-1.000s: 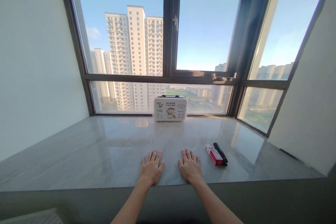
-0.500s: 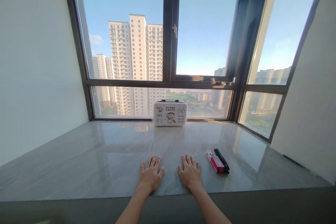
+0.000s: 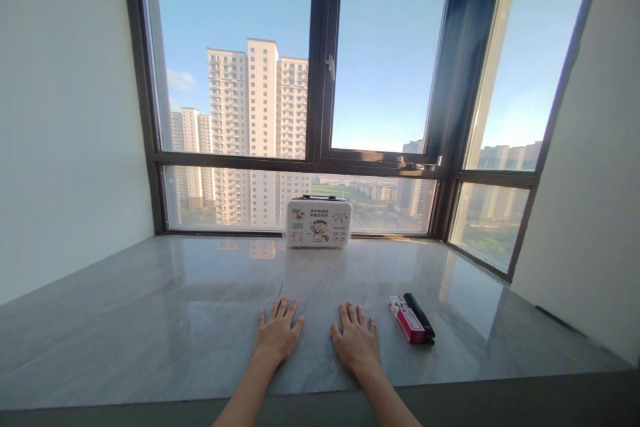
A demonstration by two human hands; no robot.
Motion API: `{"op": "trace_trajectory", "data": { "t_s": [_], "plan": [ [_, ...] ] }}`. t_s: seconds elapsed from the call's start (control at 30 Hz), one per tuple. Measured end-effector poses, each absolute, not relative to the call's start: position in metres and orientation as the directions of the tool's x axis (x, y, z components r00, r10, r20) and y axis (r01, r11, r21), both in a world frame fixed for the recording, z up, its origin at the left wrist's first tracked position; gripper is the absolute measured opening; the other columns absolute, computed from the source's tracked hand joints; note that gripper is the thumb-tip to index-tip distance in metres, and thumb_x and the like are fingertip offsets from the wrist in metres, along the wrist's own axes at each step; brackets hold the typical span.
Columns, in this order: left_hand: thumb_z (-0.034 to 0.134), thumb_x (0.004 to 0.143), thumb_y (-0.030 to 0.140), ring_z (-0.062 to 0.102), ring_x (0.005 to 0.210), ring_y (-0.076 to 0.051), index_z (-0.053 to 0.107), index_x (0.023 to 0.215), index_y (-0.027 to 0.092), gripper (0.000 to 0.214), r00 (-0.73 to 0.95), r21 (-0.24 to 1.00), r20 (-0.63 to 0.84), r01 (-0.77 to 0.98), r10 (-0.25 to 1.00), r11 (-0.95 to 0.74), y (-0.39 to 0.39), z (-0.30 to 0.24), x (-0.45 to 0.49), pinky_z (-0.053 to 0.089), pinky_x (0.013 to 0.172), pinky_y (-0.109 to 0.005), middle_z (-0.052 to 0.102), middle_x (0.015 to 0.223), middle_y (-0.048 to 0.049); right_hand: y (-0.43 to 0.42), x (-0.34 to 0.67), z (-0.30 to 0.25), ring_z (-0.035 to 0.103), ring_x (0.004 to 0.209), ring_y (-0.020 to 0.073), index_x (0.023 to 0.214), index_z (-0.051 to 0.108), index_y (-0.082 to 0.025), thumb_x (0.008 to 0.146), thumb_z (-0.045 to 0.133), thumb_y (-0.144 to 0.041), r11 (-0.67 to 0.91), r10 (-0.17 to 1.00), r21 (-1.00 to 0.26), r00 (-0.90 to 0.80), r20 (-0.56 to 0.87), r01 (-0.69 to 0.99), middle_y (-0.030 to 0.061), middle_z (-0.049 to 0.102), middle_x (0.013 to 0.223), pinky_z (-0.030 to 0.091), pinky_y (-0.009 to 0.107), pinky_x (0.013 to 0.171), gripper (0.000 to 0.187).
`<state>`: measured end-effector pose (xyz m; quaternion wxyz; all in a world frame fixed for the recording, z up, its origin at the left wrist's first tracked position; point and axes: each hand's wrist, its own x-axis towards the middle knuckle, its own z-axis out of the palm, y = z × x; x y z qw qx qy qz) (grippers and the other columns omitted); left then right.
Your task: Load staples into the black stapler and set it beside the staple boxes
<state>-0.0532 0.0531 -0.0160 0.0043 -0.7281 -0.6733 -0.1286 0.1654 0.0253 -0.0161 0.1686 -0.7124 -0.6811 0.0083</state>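
Both hands lie palm down on a grey marble-look window sill (image 3: 150, 320). My left hand (image 3: 278, 333) has its fingers spread and holds nothing. Fingers apart, my right hand (image 3: 356, 339) rests a little way to its right, also holding nothing. Closest to the right hand is a small pink and white box (image 3: 407, 320), and against its right side lies a black stapler (image 3: 420, 317). Farther back, a white case (image 3: 319, 222) with cartoon prints and a dark handle stands upright by the window.
Dark window frames (image 3: 375, 167) border the back and right of the sill, with a white handle (image 3: 331, 67) on one pane. White walls (image 3: 70, 113) close off both sides. The sill's front edge (image 3: 310, 395) runs just below my wrists. Tall buildings show outside.
My view has shifted slightly, so the scene sits a little lower and more to the left. Both hands stay flat on the sill, and the box, stapler and case keep their places.
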Motion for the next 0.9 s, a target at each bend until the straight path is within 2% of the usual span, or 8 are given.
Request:
{"op": "trace_trajectory", "data": {
  "t_s": [0.3,0.4,0.47,0.57,0.67,0.73,0.8,0.9],
  "plan": [
    [0.025,0.097,0.055,0.018,0.153,-0.027,0.031,0.155,0.033,0.062,0.063,0.171,0.195,0.981,0.979,-0.097,0.062,-0.017,-0.054,0.009,0.121,-0.059,0.022,0.166,-0.0034,0.034,0.163,-0.009,0.018,0.152,0.0308,0.156,0.034,-0.026,0.097,0.032,-0.048,-0.03,0.974,-0.238,0.082,0.212,0.971,0.0079,0.026,0.164,0.01,0.057,0.119,0.063],
    [0.024,0.098,0.053,0.016,0.153,-0.028,0.031,0.155,0.031,0.062,0.068,0.168,0.201,0.98,0.977,-0.103,0.056,-0.016,-0.053,0.008,0.122,-0.059,0.021,0.166,-0.0032,0.024,0.162,-0.014,0.015,0.153,0.0305,0.156,0.034,-0.027,0.097,0.032,-0.046,0.022,0.973,-0.246,0.035,0.226,0.969,0.0066,0.025,0.164,0.008,0.058,0.12,0.061],
    [0.024,0.097,0.052,0.017,0.153,-0.028,0.032,0.155,0.03,0.062,0.07,0.17,0.202,0.98,0.977,-0.105,0.049,-0.014,-0.053,0.008,0.122,-0.058,0.022,0.166,-0.0028,0.013,0.163,-0.016,0.017,0.152,0.0311,0.153,0.039,-0.029,0.095,0.036,-0.045,0.079,0.974,-0.31,-0.007,0.227,0.948,0.0048,0.029,0.163,0.007,0.059,0.121,0.06],
    [0.025,0.097,0.051,0.017,0.153,-0.028,0.032,0.155,0.03,0.062,0.068,0.178,0.204,0.978,0.977,-0.105,0.035,-0.013,-0.054,0.009,0.122,-0.058,0.024,0.165,-0.0016,-0.004,0.18,-0.007,0.035,0.146,0.0298,0.144,0.054,-0.03,0.09,0.044,-0.046,0.19,0.968,-0.489,-0.08,0.237,0.851,0.0044,0.047,0.154,0.021,0.052,0.121,0.057],
    [0.024,0.097,0.05,0.015,0.154,-0.028,0.031,0.156,0.031,0.062,0.064,0.188,0.2,0.977,0.978,-0.102,0.02,-0.013,-0.053,0.008,0.123,-0.058,0.022,0.166,-0.0005,-0.011,0.229,0.024,0.055,0.129,0.0248,0.141,0.055,-0.032,0.093,0.037,-0.052,0.244,0.947,-0.547,-0.075,0.313,0.801,0.0052,0.06,0.141,0.044,0.035,0.107,0.055],
    [0.024,0.097,0.05,0.015,0.154,-0.028,0.031,0.156,0.031,0.063,0.069,0.187,0.202,0.976,0.977,-0.107,0.012,-0.014,-0.052,0.008,0.123,-0.058,0.022,0.166,-0.0004,-0.009,0.278,0.049,0.061,0.117,0.0289,0.142,0.054,-0.026,0.093,0.036,-0.057,0.18,0.934,-0.549,0.034,0.357,0.816,0.0113,0.066,0.128,0.046,0.039,0.103,0.06],
    [0.024,0.097,0.05,0.014,0.154,-0.029,0.031,0.156,0.031,0.063,0.073,0.182,0.207,0.977,0.976,-0.112,0.006,-0.014,-0.051,0.007,0.123,-0.058,0.022,0.166,-0.0009,-0.005,0.326,0.068,0.064,0.109,0.0301,0.134,0.06,-0.024,0.09,0.039,-0.061,-0.057,0.922,-0.555,0.257,0.29,0.83,0.0143,0.07,0.114,0.046,0.04,0.1,0.062],
    [0.023,0.097,0.05,0.013,0.154,-0.029,0.03,0.156,0.03,0.063,0.077,0.178,0.206,0.977,0.975,-0.114,0.002,-0.014,-0.05,0.005,0.123,-0.059,0.021,0.166,-0.0012,-0.001,0.371,0.076,0.068,0.099,0.0301,0.118,0.069,-0.021,0.09,0.035,-0.06,-0.147,0.939,-0.564,0.294,0.18,0.813,0.0144,0.074,0.104,0.05,0.039,0.089,0.059]
  ]
}}
